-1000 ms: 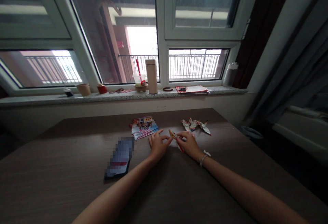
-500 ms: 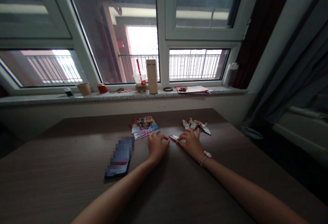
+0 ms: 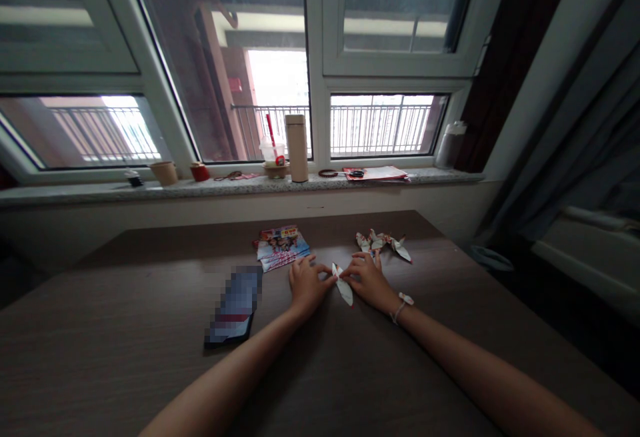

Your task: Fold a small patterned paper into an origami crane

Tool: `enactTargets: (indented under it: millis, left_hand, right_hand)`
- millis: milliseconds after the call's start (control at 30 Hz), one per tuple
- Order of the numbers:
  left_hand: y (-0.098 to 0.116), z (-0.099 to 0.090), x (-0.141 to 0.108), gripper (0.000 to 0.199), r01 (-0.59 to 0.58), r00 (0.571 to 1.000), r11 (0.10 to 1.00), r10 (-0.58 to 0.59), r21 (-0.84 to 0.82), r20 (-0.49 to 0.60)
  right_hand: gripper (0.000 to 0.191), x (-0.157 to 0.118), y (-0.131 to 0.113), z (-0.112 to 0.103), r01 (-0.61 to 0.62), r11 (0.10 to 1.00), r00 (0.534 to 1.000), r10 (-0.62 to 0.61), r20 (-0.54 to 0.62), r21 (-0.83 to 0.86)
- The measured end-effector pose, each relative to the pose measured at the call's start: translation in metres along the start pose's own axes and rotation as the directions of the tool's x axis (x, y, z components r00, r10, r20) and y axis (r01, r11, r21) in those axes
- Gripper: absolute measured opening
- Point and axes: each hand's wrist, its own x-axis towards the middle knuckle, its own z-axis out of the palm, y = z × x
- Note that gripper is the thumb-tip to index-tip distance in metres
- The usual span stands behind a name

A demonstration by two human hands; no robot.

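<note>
Between my two hands is a folded paper crane [image 3: 343, 290], white with small red marks, its wing-like points spread toward and away from me. My left hand [image 3: 307, 282] pinches its left side with thumb and fingers. From the other side my right hand [image 3: 369, 280], with a band on its wrist, grips the middle of the crane. Several more folded paper cranes [image 3: 400, 248] lie together just beyond my right hand. A fanned stack of colourful printed paper [image 3: 283, 247] sits past my left hand.
A phone [image 3: 233, 310] with a blurred screen lies left of my left forearm. Along the stone windowsill [image 3: 240, 187] stand a beige bottle [image 3: 297, 147], a plastic cup with a red straw [image 3: 271, 150], a paper cup [image 3: 163, 173], scissors [image 3: 355, 173] and papers [image 3: 385, 174].
The folded paper has turned and opened out, so a long white point now extends toward me. My left fingers have come in to meet it; before, only my right hand held it.
</note>
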Motion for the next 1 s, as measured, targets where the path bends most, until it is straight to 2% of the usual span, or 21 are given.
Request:
enactTargets:
  millis: [133, 233, 333, 467, 667, 833, 1000]
  left_hand:
    - [0.002, -0.002, -0.001, 0.023, -0.036, 0.999, 0.999, 0.036, 0.012, -0.004]
    - [0.004, -0.003, -0.002, 0.016, -0.093, 0.995, 0.995, 0.093, 0.019, -0.023]
    - [0.002, -0.003, 0.0, 0.011, -0.128, 0.992, 0.992, 0.128, 0.015, 0.009]
    - [-0.007, -0.004, 0.004, 0.016, -0.172, 0.979, 0.985, 0.17, 0.007, 0.109]
    - [-0.014, -0.008, 0.003, 0.021, -0.199, 0.967, 0.98, 0.193, 0.015, 0.164]
    - [-0.012, -0.011, 0.003, 0.023, -0.192, 0.96, 0.981, 0.186, 0.008, 0.207]
    - [-0.012, -0.014, 0.006, 0.024, -0.206, 0.954, 0.978, 0.202, -0.003, 0.223]
  right_hand:
    - [0.014, 0.003, 0.003, 0.001, -0.098, 0.993, 0.995, 0.096, 0.031, 0.063]
    - [0.013, 0.003, 0.003, -0.001, -0.141, 0.987, 0.99, 0.137, 0.042, 0.082]
    - [0.011, 0.003, 0.001, -0.003, -0.122, 0.987, 0.992, 0.118, 0.046, 0.107]
    - [0.015, 0.003, 0.0, -0.003, -0.07, 0.988, 0.997, 0.063, 0.05, 0.14]
    - [0.028, 0.004, 0.01, 0.001, -0.047, 0.984, 0.996, 0.034, 0.078, 0.174]
    - [0.02, 0.005, 0.018, -0.002, -0.021, 0.982, 0.996, 0.004, 0.093, 0.187]
    - [0.016, 0.002, 0.013, -0.007, -0.027, 0.983, 0.996, 0.012, 0.087, 0.179]
